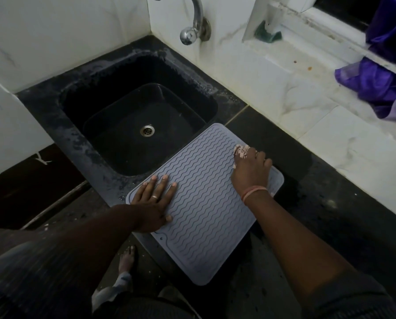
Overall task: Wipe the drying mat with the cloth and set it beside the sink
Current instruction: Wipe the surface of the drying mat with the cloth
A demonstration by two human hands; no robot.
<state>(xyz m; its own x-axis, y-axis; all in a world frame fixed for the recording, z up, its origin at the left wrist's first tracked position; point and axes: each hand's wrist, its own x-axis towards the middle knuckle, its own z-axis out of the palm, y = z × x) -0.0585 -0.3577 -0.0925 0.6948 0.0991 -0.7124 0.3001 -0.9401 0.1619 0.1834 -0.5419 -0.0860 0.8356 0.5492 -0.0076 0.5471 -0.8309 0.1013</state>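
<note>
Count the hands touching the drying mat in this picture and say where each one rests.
2. The left hand lies flat on the drying mat at its sink-side edge. The right hand presses a small pale cloth near the mat's far right corner.

Black stone counter (272,139), speckled with droplets, holds a recessed black sink (132,116). Grey wave-ribbed drying mat (206,203) lies flat just right of the sink, its near corner overhanging the counter's front edge.
</note>
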